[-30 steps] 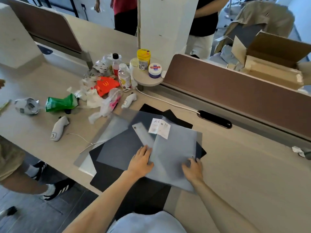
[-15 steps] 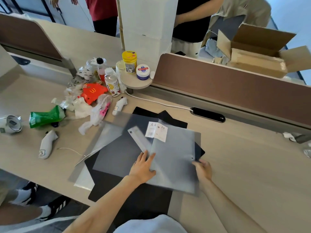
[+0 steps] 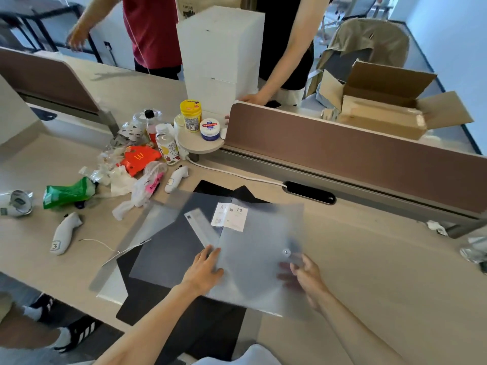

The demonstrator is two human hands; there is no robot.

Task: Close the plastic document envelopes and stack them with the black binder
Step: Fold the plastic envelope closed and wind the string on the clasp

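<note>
A frosted plastic envelope [image 3: 258, 248] with a white label and a metal snap lies on top of the pile at the desk's near edge. My left hand [image 3: 204, 270] presses flat on its left edge. My right hand [image 3: 305, 272] grips its right edge by the snap and lifts that side slightly; this part is blurred. Beneath it lie a second translucent envelope [image 3: 168, 248] and the black binder [image 3: 147, 304], spread open on the desk. Another clear sleeve [image 3: 137, 233] sticks out at the left.
Litter sits at the left: a green bag [image 3: 67, 192], white controllers [image 3: 63, 233], bottles [image 3: 166, 143] and wrappers. A brown partition [image 3: 355, 154] runs along the back with a white cable [image 3: 237, 175]. Two people stand behind the desk. A foot in a black shoe [image 3: 79, 330] is below left.
My right hand moved from the envelope's lower edge to its right side and lifted it by the snap. My head came closer and the view tilted up.
</note>
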